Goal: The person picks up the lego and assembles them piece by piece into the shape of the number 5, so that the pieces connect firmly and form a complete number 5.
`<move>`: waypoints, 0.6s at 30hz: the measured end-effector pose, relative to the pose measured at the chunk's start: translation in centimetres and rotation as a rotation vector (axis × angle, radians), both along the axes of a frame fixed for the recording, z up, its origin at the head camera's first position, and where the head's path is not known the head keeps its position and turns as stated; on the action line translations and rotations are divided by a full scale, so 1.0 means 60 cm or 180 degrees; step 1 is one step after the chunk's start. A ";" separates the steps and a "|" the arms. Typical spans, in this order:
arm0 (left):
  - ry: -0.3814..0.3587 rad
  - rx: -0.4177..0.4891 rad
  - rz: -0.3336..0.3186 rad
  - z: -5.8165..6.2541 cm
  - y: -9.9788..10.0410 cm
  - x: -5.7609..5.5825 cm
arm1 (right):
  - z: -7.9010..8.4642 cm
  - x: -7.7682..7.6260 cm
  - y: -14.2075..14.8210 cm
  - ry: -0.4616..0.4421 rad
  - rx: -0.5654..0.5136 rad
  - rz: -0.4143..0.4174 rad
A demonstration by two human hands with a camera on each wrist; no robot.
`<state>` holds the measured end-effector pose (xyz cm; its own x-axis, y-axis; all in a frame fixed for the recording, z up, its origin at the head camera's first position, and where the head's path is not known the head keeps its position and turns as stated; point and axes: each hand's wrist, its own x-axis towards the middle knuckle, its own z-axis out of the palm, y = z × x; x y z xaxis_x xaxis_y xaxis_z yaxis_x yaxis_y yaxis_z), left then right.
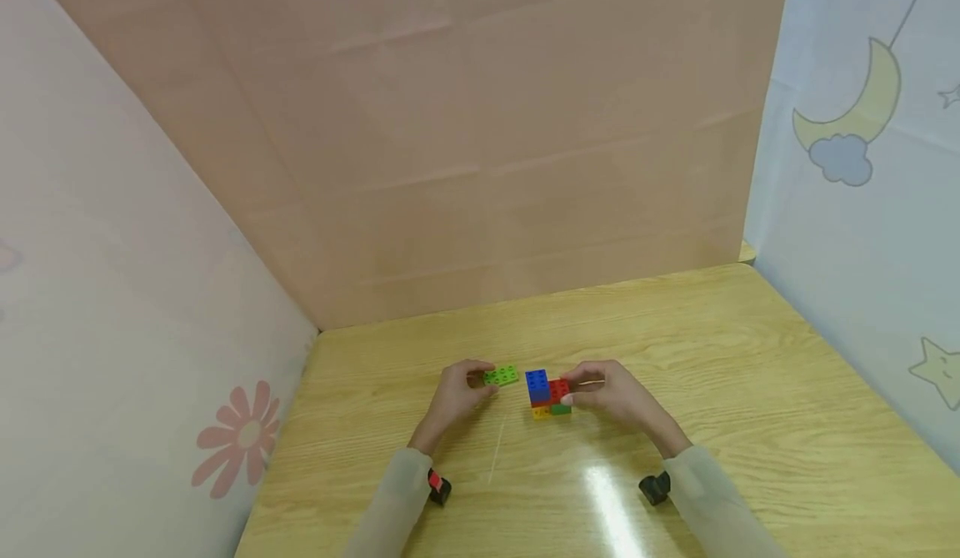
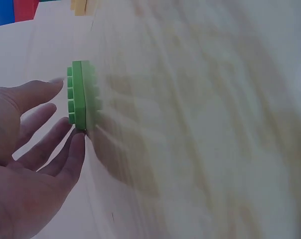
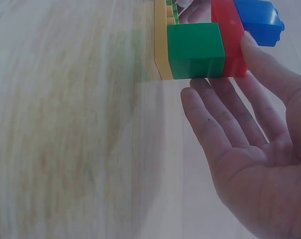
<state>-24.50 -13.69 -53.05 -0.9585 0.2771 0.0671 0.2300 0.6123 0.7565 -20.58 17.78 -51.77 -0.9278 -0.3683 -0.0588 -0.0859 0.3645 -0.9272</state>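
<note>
In the head view, my left hand (image 1: 459,391) is beside a flat light green building brick (image 1: 507,375) with studs on top. In the left wrist view this brick (image 2: 79,94) lies on the table; the fingertips meet its end and the thumb hovers over its studs. To its right stands a small stack of building bricks. A blue brick (image 1: 537,385) tops it, over a red brick (image 1: 556,391), a green brick (image 3: 196,51) and a flat yellow brick (image 3: 162,45). My right hand (image 1: 611,389) holds the stack's right side, thumb on the red brick, fingers behind.
The bricks are on a wood-grain table (image 1: 390,458) with a shiny light reflection near its front. A beige cloth (image 1: 480,141) hangs behind it. White patterned panels flank the left (image 1: 135,291) and right (image 1: 862,233) sides. Dark camera mounts (image 1: 655,488) sit at both wrists.
</note>
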 end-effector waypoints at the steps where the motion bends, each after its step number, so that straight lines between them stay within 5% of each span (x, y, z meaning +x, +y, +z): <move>1: -0.0013 -0.0006 -0.0009 -0.001 0.000 -0.001 | 0.000 0.000 0.000 -0.0008 -0.0006 -0.0011; 18: -0.0115 -0.0370 -0.0155 -0.006 0.003 -0.014 | -0.006 0.003 0.000 0.0028 -0.0038 -0.0010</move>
